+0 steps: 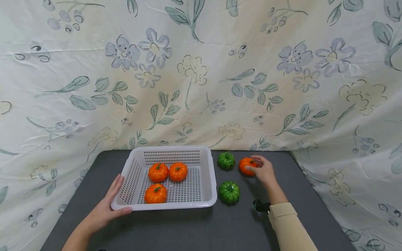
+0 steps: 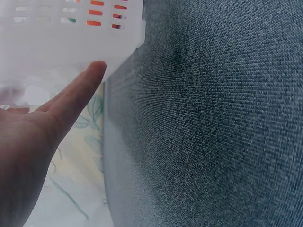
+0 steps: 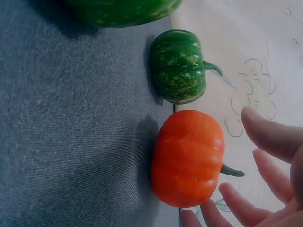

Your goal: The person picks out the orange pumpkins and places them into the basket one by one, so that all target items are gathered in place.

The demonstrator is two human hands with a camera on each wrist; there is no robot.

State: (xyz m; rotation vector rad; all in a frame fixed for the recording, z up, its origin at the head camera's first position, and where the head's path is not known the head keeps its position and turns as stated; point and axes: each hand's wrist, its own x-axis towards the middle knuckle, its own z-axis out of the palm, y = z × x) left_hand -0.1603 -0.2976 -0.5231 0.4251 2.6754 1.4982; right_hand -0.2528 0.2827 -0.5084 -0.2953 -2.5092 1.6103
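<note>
A white plastic basket (image 1: 201, 204) with slotted walls holds three small orange pumpkins, the lower one (image 1: 155, 194) close to the front wall. My left hand (image 1: 105, 205) rests against the basket's left front corner, fingers straight along the side and thumb at the front rim. To the right of the basket my right hand (image 1: 265, 171) is over another orange pumpkin (image 3: 189, 158), its fingers spread around the stem side. In the right wrist view a gap shows between thumb and pumpkin; some fingertips are at its edge, and contact is unclear.
Two green pumpkins stand between the basket and the right hand, one at the back (image 1: 226, 161) and one nearer (image 1: 229, 192). The dark grey tabletop (image 1: 194, 230) ends at a floral cloth (image 1: 201, 87) hanging behind. A dark strap (image 1: 261, 205) is at the right wrist.
</note>
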